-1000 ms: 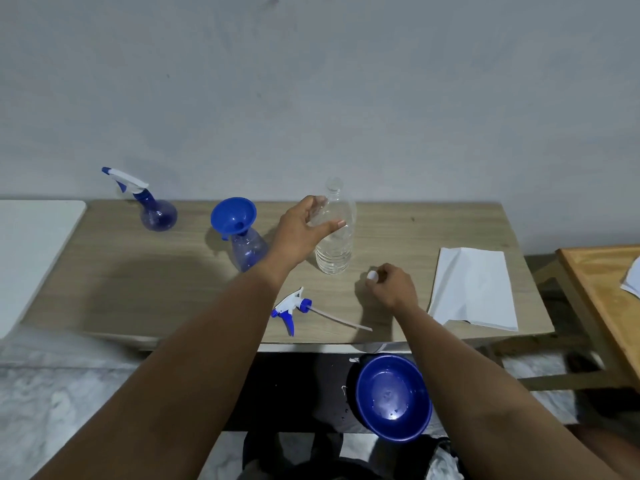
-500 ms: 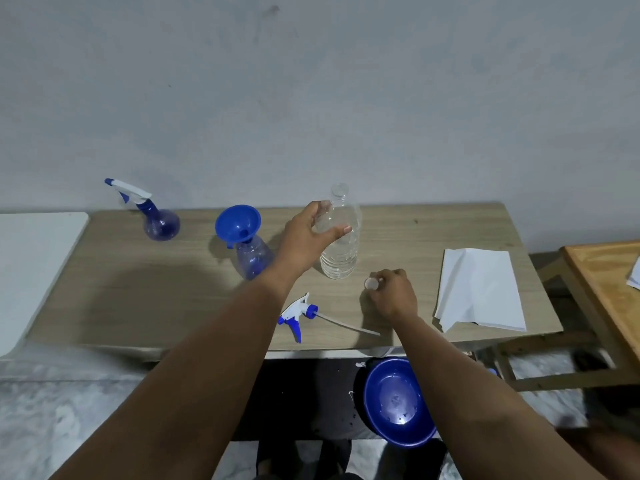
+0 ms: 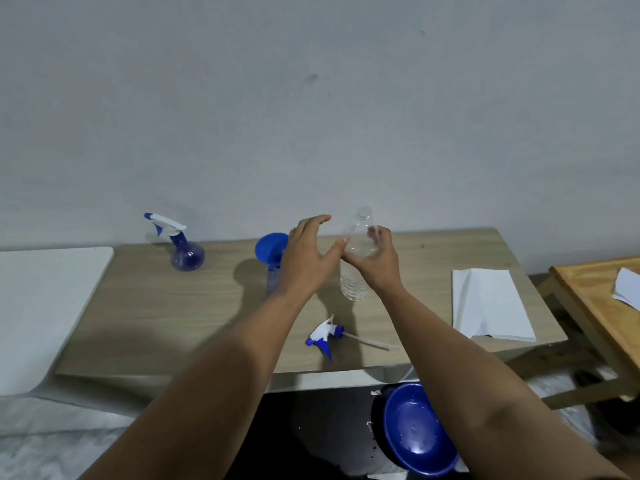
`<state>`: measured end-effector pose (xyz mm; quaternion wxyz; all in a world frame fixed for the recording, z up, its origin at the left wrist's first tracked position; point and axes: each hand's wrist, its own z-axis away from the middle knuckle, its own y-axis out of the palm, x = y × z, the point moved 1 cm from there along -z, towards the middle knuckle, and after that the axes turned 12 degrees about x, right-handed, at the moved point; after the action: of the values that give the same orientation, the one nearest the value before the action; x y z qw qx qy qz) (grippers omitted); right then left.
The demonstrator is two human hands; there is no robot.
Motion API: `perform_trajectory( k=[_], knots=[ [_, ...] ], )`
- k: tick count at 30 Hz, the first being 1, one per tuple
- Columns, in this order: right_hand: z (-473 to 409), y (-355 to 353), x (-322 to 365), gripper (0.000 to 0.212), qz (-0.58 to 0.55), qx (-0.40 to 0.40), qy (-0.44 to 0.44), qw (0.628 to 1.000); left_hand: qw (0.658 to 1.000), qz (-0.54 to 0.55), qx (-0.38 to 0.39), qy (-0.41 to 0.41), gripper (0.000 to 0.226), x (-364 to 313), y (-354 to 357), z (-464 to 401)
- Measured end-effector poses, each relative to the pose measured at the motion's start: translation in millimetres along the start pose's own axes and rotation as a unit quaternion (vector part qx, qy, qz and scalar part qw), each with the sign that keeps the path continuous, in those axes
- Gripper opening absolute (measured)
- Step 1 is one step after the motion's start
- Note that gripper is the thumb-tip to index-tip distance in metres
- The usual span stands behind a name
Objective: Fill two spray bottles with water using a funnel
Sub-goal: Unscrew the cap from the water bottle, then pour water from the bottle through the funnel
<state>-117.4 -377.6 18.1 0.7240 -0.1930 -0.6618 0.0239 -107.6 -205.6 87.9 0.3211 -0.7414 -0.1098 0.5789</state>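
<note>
I see a white folded paper [image 3: 490, 304] lying flat on the right end of the wooden tabletop [image 3: 156, 323]. Below the near edge sits a blue bowl [image 3: 417, 434]. A white surface [image 3: 45, 306] adjoins the left; another wooden table [image 3: 602, 306] stands right.

Clear plastic water bottle [image 3: 356, 268]: upright on the tabletop [image 3: 173, 323], uncapped, ribbed lower body, held around its upper part by the right hand [image 3: 375, 263].

Spray bottle 1 [image 3: 183, 252]: round blue translucent body, white-and-blue trigger head fitted, upright at the far left of the tabletop, well apart from the rest.

Spray bottle 2 [image 3: 273, 278]: blue translucent, head removed, upright, largely hidden behind the left hand [image 3: 306, 258]. Blue funnel [image 3: 272, 247] sits in its neck, mouth tilted toward the camera.

Detached spray head [image 3: 325, 336]: white and blue, lies on its side near the front edge, dip tube pointing right.
</note>
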Motion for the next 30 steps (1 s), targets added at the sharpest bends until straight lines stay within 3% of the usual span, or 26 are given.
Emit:
perform_trajectory(
  k=[5,9,13,17,20,26,30],
  knots=[
    [5.8,20.4,2.2,0.069,-0.038,-0.110,0.002,0.993,0.995,-0.024,-0.082,0.055,0.037,34.2,-60.2,0.7],
    [12.7,22.8,16.5,0.065,-0.056,-0.155,-0.006,0.986,0.991,0.040,-0.117,-0.051,0.050,98.9,-87.9,12.8],
    [18.8,20.1,39.8,0.068,-0.052,-0.162,-0.032,0.985,0.988,0.067,-0.005,-0.136,0.073,135.3,-90.8,32.0],
    [22.8,17.7,64.1,0.069,-0.025,-0.151,-0.065,0.986,0.973,0.129,0.119,-0.149,0.124,142.8,-80.0,24.2],
    [24.0,15.3,78.7,0.068,-0.007,-0.122,-0.087,0.989,0.967,0.122,0.175,-0.138,0.135,142.1,-74.5,9.6],
    [26.6,17.9,98.1,0.064,-0.018,-0.073,-0.114,0.991,0.960,0.119,0.221,-0.125,0.127,147.8,-67.9,-6.2],
    [29.5,22.7,103.8,0.063,-0.019,-0.065,-0.115,0.991,0.955,0.110,0.229,-0.152,0.086,166.5,-54.7,-9.3]
  ],
)
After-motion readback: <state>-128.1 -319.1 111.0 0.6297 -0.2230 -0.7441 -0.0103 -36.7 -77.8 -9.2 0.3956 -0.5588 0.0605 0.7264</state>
